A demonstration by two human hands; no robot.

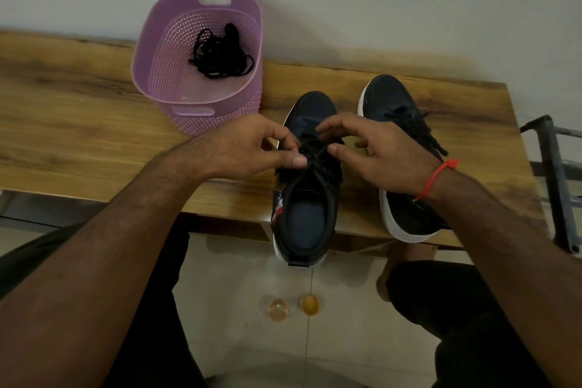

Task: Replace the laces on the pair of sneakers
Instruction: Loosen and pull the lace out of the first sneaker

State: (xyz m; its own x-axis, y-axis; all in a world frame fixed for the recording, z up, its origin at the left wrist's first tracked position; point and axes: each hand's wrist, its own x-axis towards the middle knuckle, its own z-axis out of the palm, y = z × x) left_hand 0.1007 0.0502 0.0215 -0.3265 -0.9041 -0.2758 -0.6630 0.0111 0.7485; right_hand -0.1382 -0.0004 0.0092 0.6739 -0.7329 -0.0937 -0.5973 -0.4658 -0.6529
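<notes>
Two dark sneakers with white soles stand on the wooden table (78, 135). The nearer sneaker (307, 217) overhangs the table's front edge, its black lace (316, 164) crossing over the tongue. My left hand (245, 148) and my right hand (381, 154) sit over its lacing, each pinching a strand of that lace with fingers and thumb. The second sneaker (390, 98) lies to the right, partly under my right wrist, with a black lace (425, 132) tied on it. A bundle of loose black laces (220, 53) lies in the pink basket (151, 72).
The pink perforated basket stands at the back left of the shoes, close to the wall. A metal frame (554, 186) stands past the table's right end. Two small amber round objects (294, 307) lie on the tiled floor between my knees.
</notes>
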